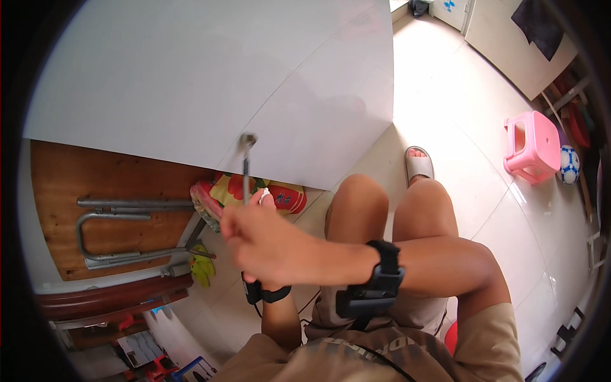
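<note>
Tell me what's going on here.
A person grips a metal wrench-like tool in the right hand, with the arm reaching across the body. The tool's head shows against a large white panel; whether the two touch, I can't tell. The left hand is mostly hidden behind the right, so its grip can't be made out. Off to the right are a pink stool and a blue-and-white ball.

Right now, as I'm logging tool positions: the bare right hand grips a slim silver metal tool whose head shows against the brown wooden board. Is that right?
The backdrop is wrong: in the head view, the bare right hand grips the slim silver metal tool, whose head shows against the flat white panel.
</note>
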`<state>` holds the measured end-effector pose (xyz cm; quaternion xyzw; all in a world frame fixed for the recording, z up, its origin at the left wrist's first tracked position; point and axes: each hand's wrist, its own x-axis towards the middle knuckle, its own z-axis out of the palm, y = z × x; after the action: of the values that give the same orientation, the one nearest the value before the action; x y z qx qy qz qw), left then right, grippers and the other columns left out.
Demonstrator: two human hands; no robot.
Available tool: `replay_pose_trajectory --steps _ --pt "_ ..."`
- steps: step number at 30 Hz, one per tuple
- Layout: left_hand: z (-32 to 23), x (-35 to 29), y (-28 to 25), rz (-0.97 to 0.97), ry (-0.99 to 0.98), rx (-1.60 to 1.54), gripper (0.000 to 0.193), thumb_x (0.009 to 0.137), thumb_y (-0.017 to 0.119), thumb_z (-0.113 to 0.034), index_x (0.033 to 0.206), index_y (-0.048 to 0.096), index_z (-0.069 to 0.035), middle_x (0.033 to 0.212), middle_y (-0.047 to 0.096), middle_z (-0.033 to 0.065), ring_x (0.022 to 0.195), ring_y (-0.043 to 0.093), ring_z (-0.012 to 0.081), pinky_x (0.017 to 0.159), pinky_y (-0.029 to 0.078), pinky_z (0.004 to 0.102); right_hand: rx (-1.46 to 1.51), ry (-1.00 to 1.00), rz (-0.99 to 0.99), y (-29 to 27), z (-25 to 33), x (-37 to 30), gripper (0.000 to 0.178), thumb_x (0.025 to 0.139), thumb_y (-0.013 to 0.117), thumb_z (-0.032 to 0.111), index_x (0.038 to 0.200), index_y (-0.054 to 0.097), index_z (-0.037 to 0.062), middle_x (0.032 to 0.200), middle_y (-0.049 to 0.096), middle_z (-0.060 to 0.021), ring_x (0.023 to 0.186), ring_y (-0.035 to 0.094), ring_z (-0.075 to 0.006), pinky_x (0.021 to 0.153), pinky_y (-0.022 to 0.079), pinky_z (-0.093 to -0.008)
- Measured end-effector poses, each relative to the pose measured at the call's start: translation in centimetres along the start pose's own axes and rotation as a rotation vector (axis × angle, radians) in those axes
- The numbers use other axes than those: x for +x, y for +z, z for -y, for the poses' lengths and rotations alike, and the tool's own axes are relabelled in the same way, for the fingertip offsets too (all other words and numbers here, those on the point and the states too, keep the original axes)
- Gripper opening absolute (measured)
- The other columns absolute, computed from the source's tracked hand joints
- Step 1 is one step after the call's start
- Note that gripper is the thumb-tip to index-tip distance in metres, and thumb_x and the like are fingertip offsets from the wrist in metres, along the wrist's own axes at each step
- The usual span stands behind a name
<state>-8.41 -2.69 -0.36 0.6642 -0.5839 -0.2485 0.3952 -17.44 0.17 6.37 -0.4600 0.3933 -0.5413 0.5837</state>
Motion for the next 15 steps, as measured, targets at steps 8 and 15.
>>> replay_pose_trajectory --steps 8,15 --pt "-0.5 -0.3 0.2 0.022 -0.032 0.003 0.027 0.099 0.066 -0.020 0.118 0.067 -0.001 0.075 0.059 -0.0009 0.065 0.051 0.0080 0.061 0.044 0.0223 0.376 0.108 -0.085 -2.1 2.3 2.1 0.007 0.081 0.053 0.012 0.085 0.052 0.0058 0.057 0.055 -0.0105 0.049 0.055 -0.0224 0.068 0.044 -0.0399" --pt "-0.1 -0.4 -0.5 0.038 -0.055 -0.013 0.028 0.099 0.066 -0.020 0.119 0.066 0.000 0.076 0.060 -0.0004 0.066 0.053 0.0082 0.062 0.045 0.0220 0.208 0.153 0.143 1.5 1.4 0.4 0.007 0.084 0.051 0.011 0.084 0.056 0.0057 0.055 0.058 -0.0074 0.045 0.058 -0.0215 0.094 0.040 -0.0337"
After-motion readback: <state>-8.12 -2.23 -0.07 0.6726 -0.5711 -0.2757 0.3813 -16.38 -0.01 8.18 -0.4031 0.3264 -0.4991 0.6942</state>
